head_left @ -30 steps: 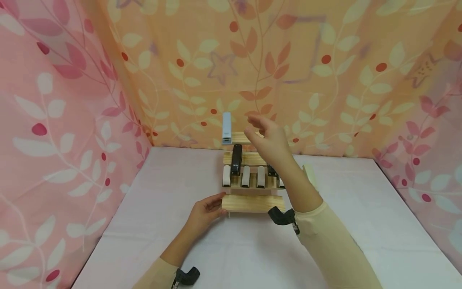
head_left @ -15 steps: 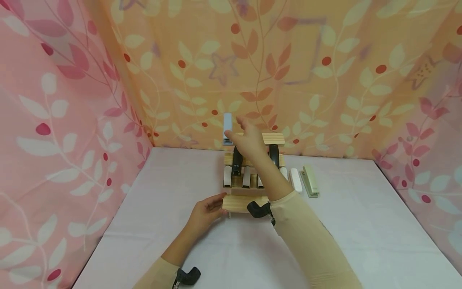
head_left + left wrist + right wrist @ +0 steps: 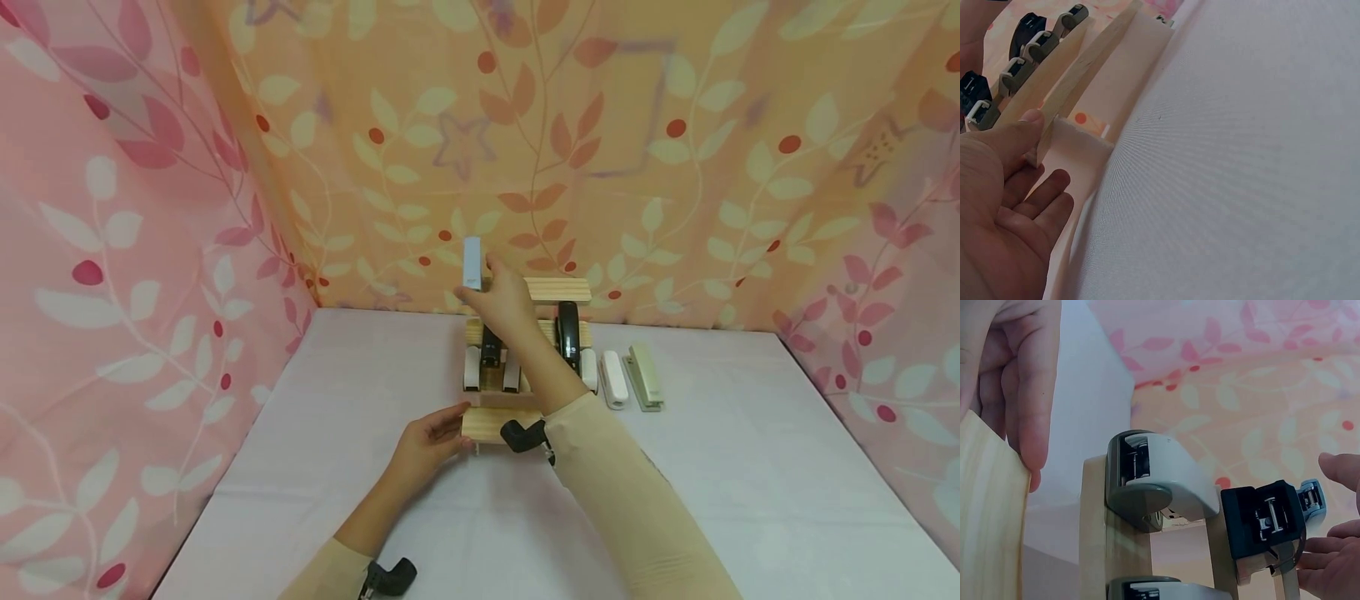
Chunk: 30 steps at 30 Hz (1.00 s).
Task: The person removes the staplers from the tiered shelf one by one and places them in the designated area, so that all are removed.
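The left hand rests at the near left corner of the wooden rack. Its thumb lies on the top edge of the front board and the other fingers are relaxed and almost straight beside the board's end, not curled around anything. Under this hand and under the rack is the white table.

Just behind the left hand, on the rack's steps, stand a white stapler at the left end and, next to it, a black stapler one step higher. A second white stapler shows beside them, partly covered by the right forearm.

The right hand is raised over the back of the rack, at its top step. Its fingertips are at the lower end of the light blue stapler, which stands upright at the left end of that step. Whether the fingers already pinch the light blue stapler or only touch it, I cannot tell; in the right wrist view the fingertips are close to its end, next to the black stapler.

To the right of the right arm, another black stapler sits on the rack. Further right, on the table just beside the rack, lie a white stapler and a pale green stapler, side by side.
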{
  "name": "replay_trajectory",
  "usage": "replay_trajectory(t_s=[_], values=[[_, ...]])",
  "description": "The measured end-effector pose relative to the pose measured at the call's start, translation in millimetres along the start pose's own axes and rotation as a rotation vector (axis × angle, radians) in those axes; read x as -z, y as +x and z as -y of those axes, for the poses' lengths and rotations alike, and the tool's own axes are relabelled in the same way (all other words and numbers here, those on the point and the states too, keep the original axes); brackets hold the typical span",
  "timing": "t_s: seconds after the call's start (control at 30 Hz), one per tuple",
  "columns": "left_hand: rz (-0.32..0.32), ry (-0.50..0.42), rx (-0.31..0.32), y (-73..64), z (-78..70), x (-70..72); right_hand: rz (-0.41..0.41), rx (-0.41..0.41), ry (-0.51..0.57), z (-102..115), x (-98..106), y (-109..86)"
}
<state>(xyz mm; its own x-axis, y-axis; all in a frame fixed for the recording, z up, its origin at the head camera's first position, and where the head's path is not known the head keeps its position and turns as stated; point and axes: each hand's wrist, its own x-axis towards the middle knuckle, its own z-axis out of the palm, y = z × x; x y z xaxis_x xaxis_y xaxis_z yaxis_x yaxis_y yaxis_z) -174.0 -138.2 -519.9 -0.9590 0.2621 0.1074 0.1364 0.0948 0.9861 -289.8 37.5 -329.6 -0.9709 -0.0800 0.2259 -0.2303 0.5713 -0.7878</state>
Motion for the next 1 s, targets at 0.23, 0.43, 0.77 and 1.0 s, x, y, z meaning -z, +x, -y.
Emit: replay_trajectory(t_s=[0.23,0.43,0.77,1.0], values=[[-0.007,-0.019,0.002,-0.9,-1.1,-0.1,0.022,0.005,-0.002,3.1,-5.4,3.1],[0.004,-0.028,0.001,-1.5,-2.8,-1.1,0.013,-0.032,-0.062,5.1,-9.1,3.3],[0.008,-0.022,-0.003,-0.7,-0.4,-1.1,-0.03,0.009,-0.104,2.4,-8.9,2.0],[0.006,0.002,-0.004,-0.4,-1.4,-0.2,-0.051,0.0,-0.08,1.1,-6.4,2.5]])
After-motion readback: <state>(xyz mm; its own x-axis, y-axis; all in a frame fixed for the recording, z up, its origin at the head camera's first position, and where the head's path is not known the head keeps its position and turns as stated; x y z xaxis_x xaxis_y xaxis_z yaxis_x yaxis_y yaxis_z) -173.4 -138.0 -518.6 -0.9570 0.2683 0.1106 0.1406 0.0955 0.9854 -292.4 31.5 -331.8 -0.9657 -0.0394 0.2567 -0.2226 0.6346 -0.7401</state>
